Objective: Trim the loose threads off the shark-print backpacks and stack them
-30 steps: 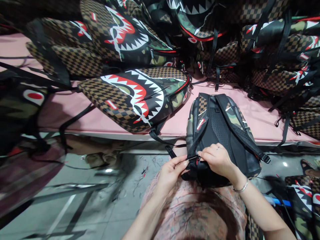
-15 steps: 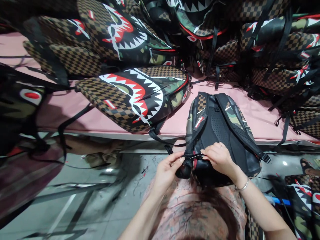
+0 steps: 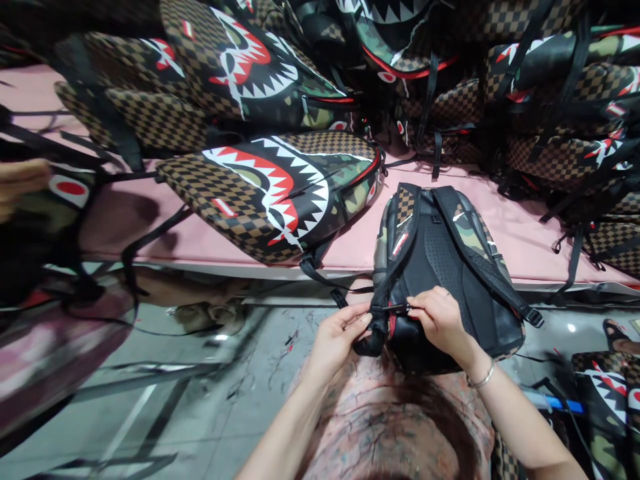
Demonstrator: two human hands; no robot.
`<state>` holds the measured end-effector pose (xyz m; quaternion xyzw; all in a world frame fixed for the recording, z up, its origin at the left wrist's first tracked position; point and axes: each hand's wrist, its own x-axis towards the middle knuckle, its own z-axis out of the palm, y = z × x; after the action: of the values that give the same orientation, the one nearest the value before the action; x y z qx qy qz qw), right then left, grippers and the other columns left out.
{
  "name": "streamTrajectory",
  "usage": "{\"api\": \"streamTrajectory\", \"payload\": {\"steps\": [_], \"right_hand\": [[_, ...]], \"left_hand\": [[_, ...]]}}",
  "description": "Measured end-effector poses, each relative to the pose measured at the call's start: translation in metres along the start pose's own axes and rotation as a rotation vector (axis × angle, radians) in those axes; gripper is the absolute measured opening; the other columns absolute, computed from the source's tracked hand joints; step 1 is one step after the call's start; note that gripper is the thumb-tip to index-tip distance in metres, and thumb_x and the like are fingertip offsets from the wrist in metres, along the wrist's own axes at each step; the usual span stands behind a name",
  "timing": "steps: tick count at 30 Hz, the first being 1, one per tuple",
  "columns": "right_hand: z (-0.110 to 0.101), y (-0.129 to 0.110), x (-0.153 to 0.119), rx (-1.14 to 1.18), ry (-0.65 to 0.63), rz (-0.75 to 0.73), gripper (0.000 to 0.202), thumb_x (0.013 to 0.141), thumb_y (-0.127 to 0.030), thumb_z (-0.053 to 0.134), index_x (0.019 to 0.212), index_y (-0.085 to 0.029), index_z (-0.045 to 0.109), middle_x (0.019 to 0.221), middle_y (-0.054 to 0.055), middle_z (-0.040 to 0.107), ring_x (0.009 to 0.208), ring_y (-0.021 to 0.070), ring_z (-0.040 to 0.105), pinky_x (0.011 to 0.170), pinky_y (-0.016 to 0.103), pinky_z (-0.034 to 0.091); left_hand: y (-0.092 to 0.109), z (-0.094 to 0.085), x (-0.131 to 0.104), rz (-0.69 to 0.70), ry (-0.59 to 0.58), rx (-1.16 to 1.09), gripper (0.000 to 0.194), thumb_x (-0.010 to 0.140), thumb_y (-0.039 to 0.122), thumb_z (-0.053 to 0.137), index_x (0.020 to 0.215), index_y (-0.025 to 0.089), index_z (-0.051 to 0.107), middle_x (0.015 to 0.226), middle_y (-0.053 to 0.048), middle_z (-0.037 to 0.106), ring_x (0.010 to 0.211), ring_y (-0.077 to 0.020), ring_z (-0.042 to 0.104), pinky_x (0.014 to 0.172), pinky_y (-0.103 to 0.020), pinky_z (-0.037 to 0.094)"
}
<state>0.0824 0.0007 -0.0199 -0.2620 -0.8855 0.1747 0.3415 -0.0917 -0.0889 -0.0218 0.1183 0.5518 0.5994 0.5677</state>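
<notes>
A black backpack [image 3: 433, 260] with camouflage and checkered patches lies with its strap side up, across the table's front edge and over my lap. My left hand [image 3: 340, 337] pinches the black strap [image 3: 381, 313] at the bag's lower left side. Just to the right, my right hand [image 3: 440, 320] is closed on a small thin dark piece at the same strap; what exactly it is cannot be made out. Red trim shows between the two hands. Left of this bag, a checkered backpack with a shark-mouth print [image 3: 295, 193] rests on the pink table [image 3: 170, 240].
Many similar backpacks [image 3: 250, 73] are piled along the back of the table. At the far left, another person's hand [image 3: 23, 183] is by a dark bag. More printed bags [image 3: 605, 400] stand at the lower right. A metal frame [image 3: 150, 383] is on the floor.
Another person's hand has come into view at the far left. My hands keep nearly the same place and hold, while the view has shifted slightly.
</notes>
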Motion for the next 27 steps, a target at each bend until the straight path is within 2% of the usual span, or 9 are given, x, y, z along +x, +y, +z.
{"api": "streamTrajectory", "payload": {"steps": [4,7,9,12,17,19,21,24,27], "right_hand": [[0.004,-0.007,-0.003,0.207,0.056,0.215,0.019,0.082,-0.028,0.054,0.098,-0.019,0.058,0.083,0.004,0.064,0.072,0.0156,0.058,0.067,0.028,0.045],[0.013,-0.014,0.002,0.250,-0.069,0.119,0.022,0.079,-0.028,0.058,0.100,-0.022,0.061,0.082,0.002,0.066,0.071,0.0151,0.059,0.070,0.028,0.045],[0.022,-0.016,0.006,0.288,-0.101,0.088,0.014,0.081,-0.024,0.054,0.089,-0.023,0.066,0.069,0.000,0.065,0.062,0.0130,0.056,0.066,0.026,0.044],[0.034,-0.020,0.013,0.445,-0.087,0.218,0.015,0.079,-0.024,0.056,0.067,-0.021,0.065,0.056,-0.002,0.057,0.055,0.0113,0.052,0.058,0.023,0.042],[0.032,-0.029,0.012,1.057,0.186,0.699,0.035,0.075,-0.042,0.059,0.054,-0.019,0.043,0.045,-0.007,0.037,0.038,0.0063,0.031,0.039,0.020,0.026],[0.027,-0.030,0.008,1.247,0.269,0.772,0.046,0.076,-0.047,0.056,0.048,-0.020,0.031,0.043,-0.009,0.026,0.037,0.0046,0.020,0.038,0.020,0.021],[0.024,-0.030,0.006,1.245,0.295,0.824,0.051,0.075,-0.048,0.057,0.046,-0.020,0.026,0.042,-0.010,0.022,0.038,0.0042,0.018,0.039,0.020,0.020],[0.027,-0.033,0.007,1.039,0.198,0.907,0.034,0.069,-0.038,0.064,0.052,-0.017,0.043,0.047,-0.007,0.036,0.043,0.0053,0.030,0.042,0.019,0.027],[0.037,-0.045,0.014,1.016,-0.054,0.911,0.018,0.065,-0.031,0.064,0.064,-0.015,0.055,0.056,-0.005,0.048,0.050,0.0072,0.041,0.046,0.018,0.033]], "left_hand": [[0.000,0.002,-0.001,-0.002,0.005,-0.010,0.033,0.049,0.024,0.080,0.079,0.014,0.071,0.073,-0.006,0.071,0.053,-0.0113,0.060,0.052,-0.020,0.047],[-0.003,0.002,-0.002,0.021,0.001,0.004,0.032,0.050,0.024,0.079,0.079,0.014,0.071,0.069,-0.004,0.071,0.054,-0.0121,0.060,0.053,-0.020,0.048],[-0.005,-0.001,-0.002,0.064,0.000,0.042,0.030,0.052,0.023,0.078,0.080,0.015,0.071,0.069,-0.003,0.070,0.057,-0.0122,0.061,0.055,-0.019,0.048],[-0.005,-0.006,-0.003,0.107,-0.019,0.116,0.029,0.056,0.023,0.076,0.084,0.015,0.071,0.071,-0.003,0.071,0.059,-0.0122,0.061,0.057,-0.019,0.048],[-0.003,-0.013,-0.003,0.166,0.035,0.204,0.028,0.059,0.026,0.075,0.084,0.015,0.070,0.073,-0.003,0.070,0.061,-0.0126,0.060,0.058,-0.020,0.049],[-0.002,-0.014,-0.003,0.184,0.063,0.212,0.029,0.058,0.028,0.075,0.084,0.014,0.070,0.076,-0.005,0.070,0.063,-0.0140,0.061,0.060,-0.022,0.050],[0.000,-0.015,-0.004,0.200,0.081,0.205,0.030,0.058,0.029,0.075,0.084,0.013,0.069,0.080,-0.006,0.070,0.069,-0.0161,0.063,0.062,-0.023,0.051],[0.001,-0.012,-0.013,0.217,0.101,0.168,0.033,0.057,0.028,0.075,0.086,0.015,0.068,0.083,-0.006,0.070,0.073,-0.0172,0.064,0.064,-0.024,0.052],[-0.006,-0.003,-0.024,0.263,0.116,0.150,0.045,0.054,0.025,0.076,0.096,0.017,0.064,0.088,-0.005,0.069,0.081,-0.0188,0.064,0.071,-0.026,0.052]]}}
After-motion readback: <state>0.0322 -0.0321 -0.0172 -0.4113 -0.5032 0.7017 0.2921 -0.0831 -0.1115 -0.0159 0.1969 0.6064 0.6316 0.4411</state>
